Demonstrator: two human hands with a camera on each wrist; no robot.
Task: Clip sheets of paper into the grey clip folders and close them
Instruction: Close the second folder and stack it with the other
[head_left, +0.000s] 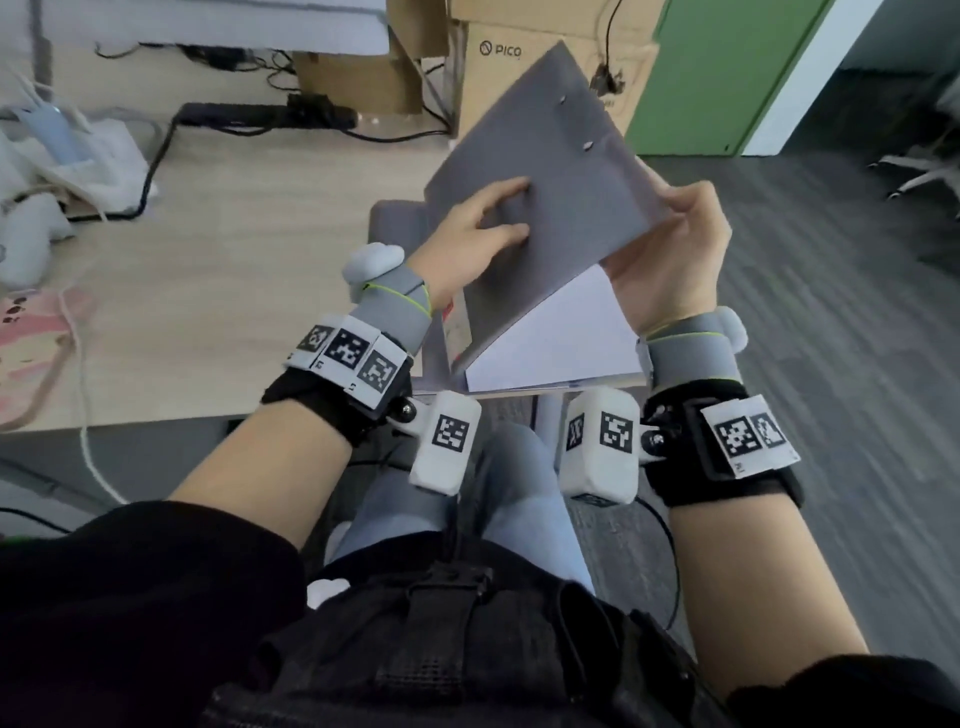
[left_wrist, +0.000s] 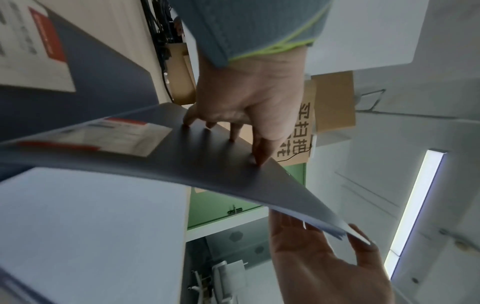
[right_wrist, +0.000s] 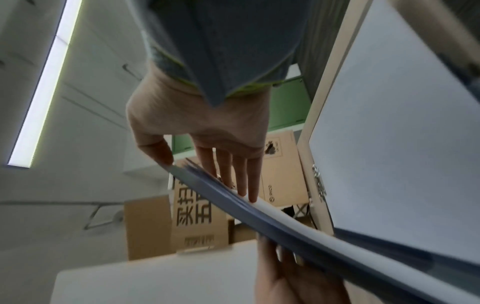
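Observation:
I hold a grey clip folder (head_left: 545, 171) tilted up in the air above the desk's right corner. My left hand (head_left: 483, 223) lies on its front cover, fingertips (left_wrist: 233, 135) pressing the grey surface (left_wrist: 207, 162). My right hand (head_left: 675, 249) grips the folder's right edge, thumb (right_wrist: 161, 152) on the cover side and the other fingers behind. White paper (head_left: 561, 338) shows inside the gap along the lower edge, also seen as a white sheet edge (right_wrist: 275, 214) in the right wrist view. A second grey folder (head_left: 397, 228) lies flat on the desk underneath.
The wooden desk (head_left: 234, 260) carries a black power strip (head_left: 260, 114), cables and white items at its left. Cardboard boxes (head_left: 519, 62) stand behind the folder, a green cabinet (head_left: 717, 67) to their right. Grey carpet and a chair base (head_left: 924, 171) lie to the right.

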